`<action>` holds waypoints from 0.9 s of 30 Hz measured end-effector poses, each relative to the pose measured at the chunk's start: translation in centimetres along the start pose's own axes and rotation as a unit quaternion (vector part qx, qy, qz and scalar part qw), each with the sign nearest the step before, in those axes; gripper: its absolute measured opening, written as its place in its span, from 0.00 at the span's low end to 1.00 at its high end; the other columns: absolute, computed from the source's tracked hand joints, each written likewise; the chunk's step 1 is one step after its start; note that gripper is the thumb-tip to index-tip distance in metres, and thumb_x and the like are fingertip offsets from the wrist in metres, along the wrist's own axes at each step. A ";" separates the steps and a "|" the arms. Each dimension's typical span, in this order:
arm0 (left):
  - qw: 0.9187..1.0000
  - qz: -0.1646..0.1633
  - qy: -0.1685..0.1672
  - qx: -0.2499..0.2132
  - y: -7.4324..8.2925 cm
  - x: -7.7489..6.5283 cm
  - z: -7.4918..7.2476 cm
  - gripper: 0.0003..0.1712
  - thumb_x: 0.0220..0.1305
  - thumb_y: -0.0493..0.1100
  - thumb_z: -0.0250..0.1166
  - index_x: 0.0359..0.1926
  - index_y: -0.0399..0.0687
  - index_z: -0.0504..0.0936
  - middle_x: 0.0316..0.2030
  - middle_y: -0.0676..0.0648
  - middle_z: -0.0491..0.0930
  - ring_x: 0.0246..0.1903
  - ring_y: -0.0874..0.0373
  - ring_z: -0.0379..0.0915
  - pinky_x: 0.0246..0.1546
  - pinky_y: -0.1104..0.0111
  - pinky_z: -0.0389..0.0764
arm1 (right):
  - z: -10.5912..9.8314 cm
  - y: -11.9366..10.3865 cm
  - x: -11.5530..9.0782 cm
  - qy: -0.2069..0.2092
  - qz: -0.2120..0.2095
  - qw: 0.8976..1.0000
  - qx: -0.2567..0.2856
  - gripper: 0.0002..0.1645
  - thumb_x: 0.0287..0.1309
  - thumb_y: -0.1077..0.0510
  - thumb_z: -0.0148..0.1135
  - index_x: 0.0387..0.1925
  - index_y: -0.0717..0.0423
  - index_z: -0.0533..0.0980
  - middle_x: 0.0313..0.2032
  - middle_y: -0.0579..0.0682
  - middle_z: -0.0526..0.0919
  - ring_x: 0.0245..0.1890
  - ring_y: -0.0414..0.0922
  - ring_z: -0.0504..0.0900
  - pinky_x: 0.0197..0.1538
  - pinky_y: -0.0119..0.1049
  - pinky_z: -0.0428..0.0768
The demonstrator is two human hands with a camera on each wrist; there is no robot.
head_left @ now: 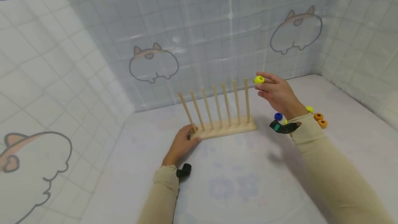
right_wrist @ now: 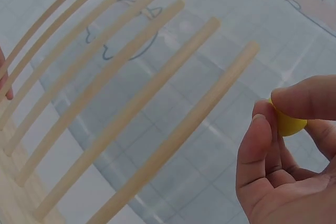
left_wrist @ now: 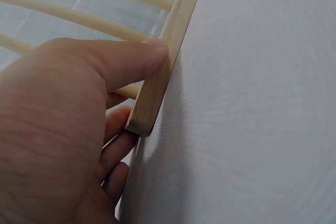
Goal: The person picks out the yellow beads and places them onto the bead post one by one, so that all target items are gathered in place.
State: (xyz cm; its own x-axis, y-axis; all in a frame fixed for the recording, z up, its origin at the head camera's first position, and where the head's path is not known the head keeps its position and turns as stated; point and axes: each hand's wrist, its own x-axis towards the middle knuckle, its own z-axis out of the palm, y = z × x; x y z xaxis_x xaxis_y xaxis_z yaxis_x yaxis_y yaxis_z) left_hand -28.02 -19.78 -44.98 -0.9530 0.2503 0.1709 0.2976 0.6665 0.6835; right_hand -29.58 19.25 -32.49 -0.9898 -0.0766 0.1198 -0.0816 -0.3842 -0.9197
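A pale wooden peg rack [head_left: 227,131], with several upright pegs along a flat base, stands on the white surface. At its left end my left hand [head_left: 181,144] grips the base. In the left wrist view the thumb [left_wrist: 136,59] lies along the base's face and the fingers curl behind the end. My right hand [head_left: 278,94] is raised just right of the rightmost peg, pinching a yellow bead [head_left: 258,80] between thumb and fingers. The right wrist view shows this bead [right_wrist: 291,124] level with the upper part of that peg [right_wrist: 231,74], a gap between them.
Below and behind the right wrist lie loose beads: a blue bead [head_left: 278,116], a yellow bead [head_left: 309,109] and orange beads [head_left: 322,123]. Another yellow one is partly hidden by the wrist strap [head_left: 283,127]. Tiled-pattern sheets [head_left: 211,27] enclose the back and sides.
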 end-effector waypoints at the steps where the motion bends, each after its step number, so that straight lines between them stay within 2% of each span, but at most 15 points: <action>1: 1.000 0.001 0.000 -0.002 0.0 -0.1 0.0 0.27 0.63 0.46 0.71 0.62 0.48 0.78 0.69 0.44 0.68 0.69 0.45 0.60 0.67 0.52 0.65 | 0.1 -0.1 0.1 -0.001 -0.002 1.000 0.001 0.30 0.68 0.65 0.61 0.70 0.52 0.69 0.53 0.52 0.74 0.47 0.47 0.78 0.45 0.30 0.80; 8: 1.000 -0.007 0.001 -0.005 0.3 -0.3 -0.2 0.28 0.63 0.45 0.71 0.63 0.48 0.77 0.69 0.43 0.68 0.69 0.46 0.60 0.67 0.53 0.65 | 0.8 -0.6 0.2 -0.005 -0.013 1.000 0.017 0.29 0.67 0.66 0.62 0.68 0.54 0.70 0.43 0.50 0.79 0.45 0.48 0.79 0.45 0.31 0.80; 19: 1.000 -0.001 0.002 -0.012 0.3 -0.4 0.1 0.28 0.63 0.46 0.70 0.63 0.48 0.77 0.68 0.44 0.68 0.69 0.46 0.61 0.66 0.52 0.67 | 1.6 -1.6 0.5 -0.018 -0.006 1.000 0.019 0.29 0.68 0.64 0.61 0.68 0.55 0.69 0.45 0.53 0.75 0.45 0.47 0.78 0.47 0.32 0.79; 27: 1.000 -0.001 0.003 -0.012 0.3 -0.4 0.0 0.27 0.63 0.45 0.71 0.63 0.49 0.78 0.68 0.45 0.68 0.68 0.46 0.62 0.65 0.53 0.68 | 2.4 -2.4 0.5 -0.025 -0.003 0.999 0.037 0.31 0.65 0.63 0.65 0.68 0.56 0.69 0.45 0.52 0.81 0.42 0.47 0.81 0.45 0.33 0.80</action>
State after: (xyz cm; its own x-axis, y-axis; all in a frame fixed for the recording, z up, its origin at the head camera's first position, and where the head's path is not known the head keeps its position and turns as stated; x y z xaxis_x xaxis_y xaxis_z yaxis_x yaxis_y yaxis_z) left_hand -27.51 -19.64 -44.85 -0.9542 0.2441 0.1731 0.2935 0.6501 0.7009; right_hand -29.63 17.88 -29.35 -0.9820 -0.1199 0.1458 -0.0770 -0.4508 -0.8893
